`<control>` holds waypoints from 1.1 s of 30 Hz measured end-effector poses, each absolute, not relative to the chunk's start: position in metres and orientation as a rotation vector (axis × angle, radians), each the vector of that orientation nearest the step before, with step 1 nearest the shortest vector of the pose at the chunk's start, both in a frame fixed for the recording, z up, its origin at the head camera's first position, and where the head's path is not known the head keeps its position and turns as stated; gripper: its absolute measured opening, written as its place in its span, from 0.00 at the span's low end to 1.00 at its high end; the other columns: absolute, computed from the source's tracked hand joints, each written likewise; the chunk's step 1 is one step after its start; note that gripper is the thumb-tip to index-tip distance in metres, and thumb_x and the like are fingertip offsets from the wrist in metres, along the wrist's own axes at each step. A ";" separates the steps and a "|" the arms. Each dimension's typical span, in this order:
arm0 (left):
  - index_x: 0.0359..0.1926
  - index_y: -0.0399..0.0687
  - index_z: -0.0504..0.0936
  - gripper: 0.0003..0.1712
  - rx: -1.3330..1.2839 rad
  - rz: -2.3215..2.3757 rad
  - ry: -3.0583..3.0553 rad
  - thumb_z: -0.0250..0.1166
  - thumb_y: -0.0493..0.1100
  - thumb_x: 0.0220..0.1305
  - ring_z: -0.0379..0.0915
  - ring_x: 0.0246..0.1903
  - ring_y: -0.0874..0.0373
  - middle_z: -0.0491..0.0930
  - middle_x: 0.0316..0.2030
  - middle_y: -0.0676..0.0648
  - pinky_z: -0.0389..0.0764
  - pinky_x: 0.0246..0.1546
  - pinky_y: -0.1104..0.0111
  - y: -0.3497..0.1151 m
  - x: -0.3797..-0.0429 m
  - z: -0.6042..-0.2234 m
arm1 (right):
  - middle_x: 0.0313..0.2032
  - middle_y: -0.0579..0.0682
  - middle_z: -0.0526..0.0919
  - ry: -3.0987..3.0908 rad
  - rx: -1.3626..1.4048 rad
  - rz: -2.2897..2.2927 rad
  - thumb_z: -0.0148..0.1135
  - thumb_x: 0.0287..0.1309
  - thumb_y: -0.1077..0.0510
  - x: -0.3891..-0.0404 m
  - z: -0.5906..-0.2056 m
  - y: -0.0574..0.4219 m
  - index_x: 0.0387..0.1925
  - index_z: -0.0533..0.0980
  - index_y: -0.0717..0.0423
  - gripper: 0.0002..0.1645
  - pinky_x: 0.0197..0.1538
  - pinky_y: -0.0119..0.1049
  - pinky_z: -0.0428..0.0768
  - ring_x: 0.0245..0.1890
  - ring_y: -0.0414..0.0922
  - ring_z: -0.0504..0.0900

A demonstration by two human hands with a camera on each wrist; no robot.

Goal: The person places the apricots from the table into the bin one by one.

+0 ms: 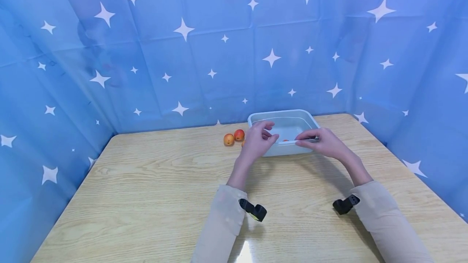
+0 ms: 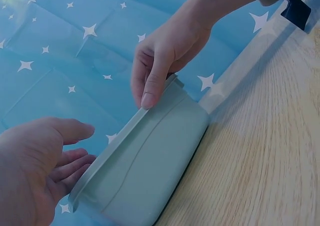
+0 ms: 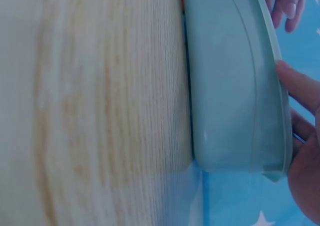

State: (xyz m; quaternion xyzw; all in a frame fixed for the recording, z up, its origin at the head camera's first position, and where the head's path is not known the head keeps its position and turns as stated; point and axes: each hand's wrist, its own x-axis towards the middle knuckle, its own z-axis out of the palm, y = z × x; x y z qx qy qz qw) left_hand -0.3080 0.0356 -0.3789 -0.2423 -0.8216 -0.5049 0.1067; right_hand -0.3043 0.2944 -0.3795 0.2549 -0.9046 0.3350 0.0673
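Head view puts a pale blue-green, rectangular plastic tub [image 1: 285,149] near the far edge of the light wood-grained surface [image 1: 146,190]. The right grip [image 1: 326,143] pinches its near rim, thumb outside and fingers inside, I'd guess to keep so light a tub from sliding. The left grip [image 1: 257,141] hangs at the near left corner, thumb and fingertips apart, holding nothing I can see. A small round orange fruit [image 1: 228,139] and a small round red fruit [image 1: 239,134] sit just left (a mostly hidden third fruit [image 1: 243,144] peeks past that hand), likely for easy reach; an orange-red object [image 1: 286,140] shows inside.

Curtained booth: starry blue cloth [image 1: 234,62], wooden table [image 1: 157,198].
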 end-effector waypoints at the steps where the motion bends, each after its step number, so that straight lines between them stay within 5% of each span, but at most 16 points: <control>1: 0.59 0.41 0.80 0.21 -0.715 -1.480 -2.419 0.70 0.41 0.66 0.83 0.41 0.55 0.80 0.49 0.43 0.81 0.42 0.75 0.035 -0.308 -0.379 | 0.39 0.45 0.89 -2.725 0.768 1.010 0.69 0.64 0.54 -0.304 -0.380 0.295 0.44 0.87 0.53 0.10 0.40 0.33 0.79 0.38 0.40 0.83; 8: 0.59 0.41 0.80 0.21 -0.738 -1.436 -2.394 0.69 0.40 0.66 0.81 0.44 0.51 0.80 0.49 0.43 0.81 0.44 0.73 0.033 -0.306 -0.380 | 0.38 0.45 0.89 -2.717 0.769 1.017 0.69 0.64 0.54 -0.304 -0.380 0.295 0.44 0.87 0.52 0.10 0.37 0.33 0.78 0.36 0.40 0.81; 17: 0.60 0.41 0.80 0.22 -0.757 -1.427 -2.373 0.70 0.39 0.66 0.77 0.44 0.53 0.79 0.51 0.42 0.82 0.49 0.58 0.026 -0.301 -0.375 | 0.41 0.46 0.88 -2.745 0.735 1.026 0.69 0.65 0.51 -0.304 -0.380 0.295 0.45 0.87 0.53 0.13 0.42 0.32 0.80 0.41 0.43 0.82; 22: 0.61 0.41 0.79 0.23 -0.767 -1.401 -2.386 0.70 0.40 0.66 0.76 0.44 0.53 0.78 0.52 0.42 0.82 0.49 0.58 0.021 -0.298 -0.370 | 0.44 0.50 0.88 -2.729 0.742 1.042 0.70 0.64 0.53 -0.305 -0.381 0.295 0.45 0.87 0.55 0.13 0.44 0.30 0.80 0.46 0.46 0.83; 28: 0.62 0.42 0.79 0.25 -0.768 -1.403 -2.413 0.70 0.40 0.66 0.76 0.46 0.51 0.78 0.53 0.42 0.82 0.50 0.57 0.014 -0.295 -0.366 | 0.42 0.49 0.88 -2.736 0.738 1.041 0.70 0.63 0.53 -0.304 -0.380 0.294 0.45 0.87 0.55 0.12 0.39 0.32 0.78 0.39 0.46 0.80; 33: 0.63 0.45 0.79 0.25 -0.734 -1.388 -2.443 0.70 0.41 0.65 0.75 0.47 0.54 0.78 0.54 0.46 0.81 0.47 0.65 0.006 -0.297 -0.366 | 0.42 0.49 0.88 -2.742 0.726 1.041 0.70 0.64 0.54 -0.302 -0.379 0.294 0.45 0.87 0.54 0.12 0.38 0.33 0.77 0.39 0.47 0.79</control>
